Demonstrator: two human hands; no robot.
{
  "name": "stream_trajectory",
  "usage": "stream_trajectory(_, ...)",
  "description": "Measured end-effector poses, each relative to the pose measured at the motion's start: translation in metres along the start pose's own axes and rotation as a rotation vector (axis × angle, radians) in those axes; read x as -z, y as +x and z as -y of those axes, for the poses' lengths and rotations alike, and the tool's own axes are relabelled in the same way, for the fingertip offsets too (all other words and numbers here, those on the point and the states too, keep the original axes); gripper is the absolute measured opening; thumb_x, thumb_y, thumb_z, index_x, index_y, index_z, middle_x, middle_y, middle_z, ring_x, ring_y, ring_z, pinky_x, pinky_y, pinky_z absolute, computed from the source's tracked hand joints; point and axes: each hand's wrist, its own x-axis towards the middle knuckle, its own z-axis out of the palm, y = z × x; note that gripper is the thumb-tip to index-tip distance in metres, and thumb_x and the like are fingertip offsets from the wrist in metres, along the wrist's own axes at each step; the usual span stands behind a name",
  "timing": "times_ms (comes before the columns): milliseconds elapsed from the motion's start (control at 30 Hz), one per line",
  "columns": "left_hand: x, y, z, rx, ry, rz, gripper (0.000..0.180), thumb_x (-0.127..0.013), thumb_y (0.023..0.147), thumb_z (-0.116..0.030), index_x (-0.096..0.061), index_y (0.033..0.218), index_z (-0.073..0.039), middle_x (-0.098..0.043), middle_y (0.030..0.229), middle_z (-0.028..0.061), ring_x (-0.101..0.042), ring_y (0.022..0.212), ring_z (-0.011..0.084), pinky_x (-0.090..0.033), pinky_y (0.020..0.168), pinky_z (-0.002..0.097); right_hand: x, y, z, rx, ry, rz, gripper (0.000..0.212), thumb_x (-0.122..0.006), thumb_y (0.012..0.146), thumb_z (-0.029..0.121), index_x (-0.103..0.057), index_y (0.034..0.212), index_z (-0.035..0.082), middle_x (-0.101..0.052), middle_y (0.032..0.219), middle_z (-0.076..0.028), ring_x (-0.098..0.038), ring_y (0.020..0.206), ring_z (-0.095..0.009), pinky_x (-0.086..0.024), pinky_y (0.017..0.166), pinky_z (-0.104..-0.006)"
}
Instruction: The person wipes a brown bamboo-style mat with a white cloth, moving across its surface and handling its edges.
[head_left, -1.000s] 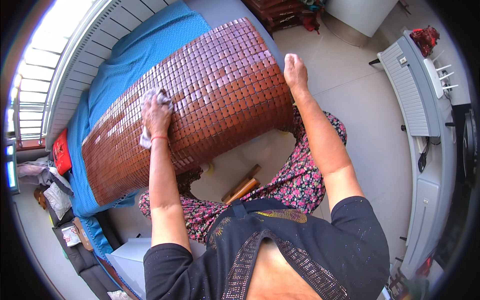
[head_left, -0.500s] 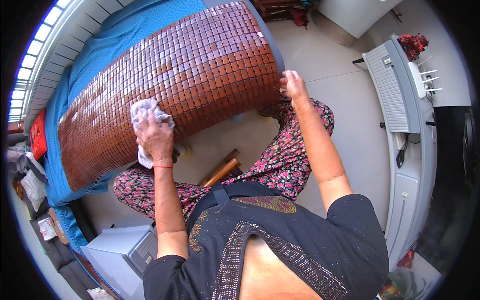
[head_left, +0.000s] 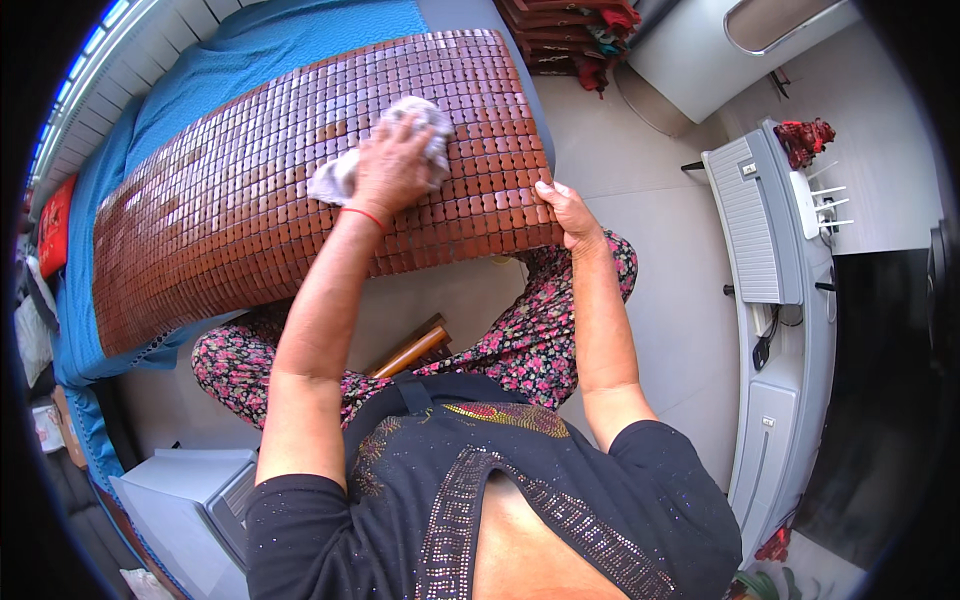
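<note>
A brown mat of small glossy tiles [head_left: 240, 190] lies over the blue-covered bed in front of me, its near edge hanging past the side. My left hand [head_left: 396, 170], with a red string at the wrist, presses a crumpled pale cloth [head_left: 432, 122] onto the mat's right half. Part of that cloth trails out left of the hand. At the mat's right edge, near the front corner, my right hand [head_left: 570, 214] pinches the border with the thumb on top; its other fingers are partly hidden.
Blue fabric [head_left: 200, 72] covers the bed behind the mat. A wooden stool [head_left: 415, 350] shows between my legs. A grey cabinet [head_left: 195, 490] stands at lower left. Along the right runs a long grey cabinet [head_left: 770, 400] bearing a white router [head_left: 805, 205].
My left hand has slid the cloth right and farther away across the mat. My right hand, previously by the right edge, now grips it. The view has shifted slightly.
</note>
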Motion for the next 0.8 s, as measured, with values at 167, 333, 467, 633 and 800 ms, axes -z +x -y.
stream_trajectory(167, -0.019, -0.044, 0.113, 0.297, 0.041, -0.186, 0.054, -0.061, 0.081, -0.029, -0.048, 0.133, -0.019, -0.040, 0.142, 0.0126, -0.040, 0.128, 0.0329, -0.033, 0.107, 0.0455, -0.008, 0.004, 0.002, 0.005, -0.452, -0.077, 0.022, -0.048, 0.091, 0.014, -0.061, 0.099, -0.002, -0.066, 0.088, -0.007, -0.062, 0.074, -0.014, -0.051, 0.069, -0.0306)
stream_trajectory(333, -0.018, -0.084, 0.067, 0.198, 0.106, -0.271, 0.052, -0.063, 0.079, -0.030, -0.053, 0.129, -0.017, -0.042, 0.142, 0.0101, -0.042, 0.125, 0.0386, -0.037, 0.099, 0.0511, -0.003, 0.008, -0.009, 0.133, -0.665, -0.260, 0.023, -0.049, 0.084, 0.017, -0.061, 0.084, -0.002, -0.063, 0.069, -0.011, -0.061, 0.062, -0.020, -0.050, 0.062, -0.0357)
stream_trajectory(467, -0.023, -0.077, -0.012, -0.043, -0.042, -0.273, 0.051, -0.066, 0.077, -0.033, -0.057, 0.125, -0.019, -0.042, 0.142, 0.0079, -0.043, 0.125, 0.0355, -0.037, 0.098, 0.0502, -0.011, 0.006, -0.002, 0.140, -0.670, -0.249, 0.028, -0.046, 0.094, 0.021, -0.060, 0.088, -0.003, -0.062, 0.075, -0.003, -0.058, 0.063, -0.011, -0.049, 0.060, -0.0272)
stream_trajectory(633, -0.035, -0.037, -0.106, -0.208, -0.095, -0.256, 0.050, -0.066, 0.072, -0.027, -0.058, 0.122, -0.024, -0.043, 0.140, 0.0038, -0.037, 0.127, 0.0325, -0.034, 0.094, 0.0557, -0.004, 0.019, -0.018, 0.232, -0.515, -0.237, 0.050, -0.037, 0.100, 0.038, -0.061, 0.096, -0.006, -0.065, 0.081, -0.006, -0.056, 0.079, -0.012, -0.048, 0.075, -0.0323)
stream_trajectory(800, -0.029, 0.038, -0.118, -0.239, -0.176, -0.283, 0.046, -0.063, 0.073, -0.024, -0.058, 0.119, -0.021, -0.047, 0.134, 0.0040, -0.039, 0.124, 0.0347, -0.038, 0.089, 0.0544, 0.006, 0.033, -0.022, 0.271, -0.195, -0.074, 0.062, -0.025, 0.101, 0.045, -0.046, 0.126, -0.008, -0.054, 0.123, -0.013, -0.051, 0.112, -0.019, -0.040, 0.099, -0.0321)
